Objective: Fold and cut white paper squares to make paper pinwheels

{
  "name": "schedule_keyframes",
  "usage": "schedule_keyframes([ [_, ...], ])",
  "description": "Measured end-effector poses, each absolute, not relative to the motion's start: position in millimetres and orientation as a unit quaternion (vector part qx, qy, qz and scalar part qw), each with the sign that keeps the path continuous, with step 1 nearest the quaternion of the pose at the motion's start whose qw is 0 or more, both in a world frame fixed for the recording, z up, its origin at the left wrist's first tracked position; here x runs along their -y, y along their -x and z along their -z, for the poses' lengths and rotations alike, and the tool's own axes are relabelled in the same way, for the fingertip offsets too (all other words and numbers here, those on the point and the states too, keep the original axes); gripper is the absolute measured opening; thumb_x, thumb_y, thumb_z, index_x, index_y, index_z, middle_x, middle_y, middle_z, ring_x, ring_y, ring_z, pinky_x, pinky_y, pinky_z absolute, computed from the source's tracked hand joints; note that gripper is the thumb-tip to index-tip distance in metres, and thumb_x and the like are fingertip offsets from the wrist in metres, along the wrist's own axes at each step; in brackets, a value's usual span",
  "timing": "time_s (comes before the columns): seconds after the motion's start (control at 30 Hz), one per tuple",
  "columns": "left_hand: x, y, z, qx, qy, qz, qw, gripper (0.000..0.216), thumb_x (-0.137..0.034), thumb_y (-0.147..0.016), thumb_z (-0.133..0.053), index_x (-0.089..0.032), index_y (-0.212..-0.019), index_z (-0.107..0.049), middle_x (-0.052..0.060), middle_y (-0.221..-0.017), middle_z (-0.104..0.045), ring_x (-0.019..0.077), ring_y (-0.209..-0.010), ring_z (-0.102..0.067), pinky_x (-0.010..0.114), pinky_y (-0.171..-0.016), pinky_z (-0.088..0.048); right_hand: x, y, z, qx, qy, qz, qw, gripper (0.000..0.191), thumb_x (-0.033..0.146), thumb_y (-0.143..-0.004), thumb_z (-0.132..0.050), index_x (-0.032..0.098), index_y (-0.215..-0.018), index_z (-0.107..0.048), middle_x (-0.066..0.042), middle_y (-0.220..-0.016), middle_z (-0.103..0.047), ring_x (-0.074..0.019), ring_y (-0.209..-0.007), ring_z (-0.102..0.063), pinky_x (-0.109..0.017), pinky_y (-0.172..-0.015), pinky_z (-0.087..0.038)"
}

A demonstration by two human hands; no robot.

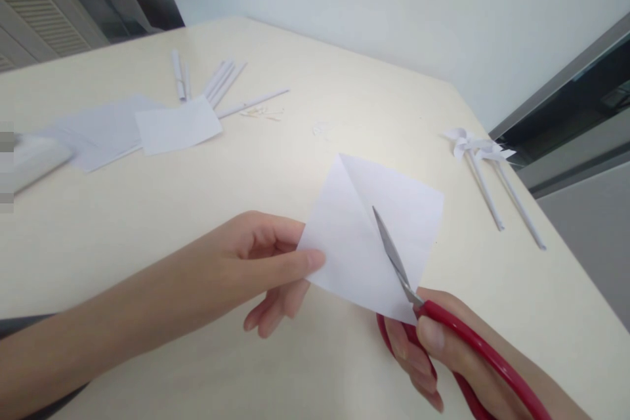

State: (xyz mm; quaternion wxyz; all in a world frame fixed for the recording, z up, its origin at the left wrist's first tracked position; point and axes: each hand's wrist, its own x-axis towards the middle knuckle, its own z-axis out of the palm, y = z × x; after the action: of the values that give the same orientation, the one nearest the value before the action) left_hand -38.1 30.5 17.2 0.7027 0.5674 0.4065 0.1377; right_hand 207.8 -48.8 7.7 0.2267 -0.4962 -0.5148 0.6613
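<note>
A square sheet of white paper (339, 230) with a diagonal crease is held above the table, its left corner pinched between the thumb and fingers of my left hand (266, 262). My right hand (443, 335) grips red-handled scissors (392, 252). One blade lies over the paper along the crease, pointing away from me, while the other is hidden beneath. The lower right corner of the sheet sits between the blades, close to their pivot.
Two paper pinwheels (480, 151) on rolled sticks lie at the table's right edge. Toward the back left are several rolled paper tubes (219, 82), loose sheets (108, 125) and a small white card (180, 125). Tiny scraps (263, 113) lie near them. A wall (384, 6) stands behind the table.
</note>
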Motion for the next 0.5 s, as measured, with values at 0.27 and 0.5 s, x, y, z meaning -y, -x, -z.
schedule_keyframes([
  [0.27,-28.9,39.7,-16.2,-0.401,-0.575,-0.139,0.699,0.038,-0.037,-0.088,-0.057,-0.017,-0.056,-0.056,-0.004,-0.047,-0.055,0.0046,-0.038,-0.048,0.012,-0.037,-0.037,41.4,-208.2,-6.7,0.538,0.472,-0.665,0.213,0.04,0.053,-0.094,-0.043,0.021,-0.07,-0.049,-0.002,-0.067,-0.049,-0.0173,-0.063,-0.05,-0.036,-0.07,-0.046],
  [0.5,-31.5,39.5,-14.6,-0.402,-0.572,-0.139,0.702,0.038,-0.037,-0.089,-0.056,-0.017,-0.057,-0.056,-0.005,-0.046,-0.055,0.0036,-0.037,-0.047,0.01,-0.037,-0.037,39.5,-204.5,-13.9,0.54,0.482,-0.656,0.214,0.041,0.055,-0.093,-0.041,0.021,-0.072,-0.049,-0.001,-0.066,-0.049,-0.0166,-0.062,-0.048,-0.035,-0.07,-0.043],
])
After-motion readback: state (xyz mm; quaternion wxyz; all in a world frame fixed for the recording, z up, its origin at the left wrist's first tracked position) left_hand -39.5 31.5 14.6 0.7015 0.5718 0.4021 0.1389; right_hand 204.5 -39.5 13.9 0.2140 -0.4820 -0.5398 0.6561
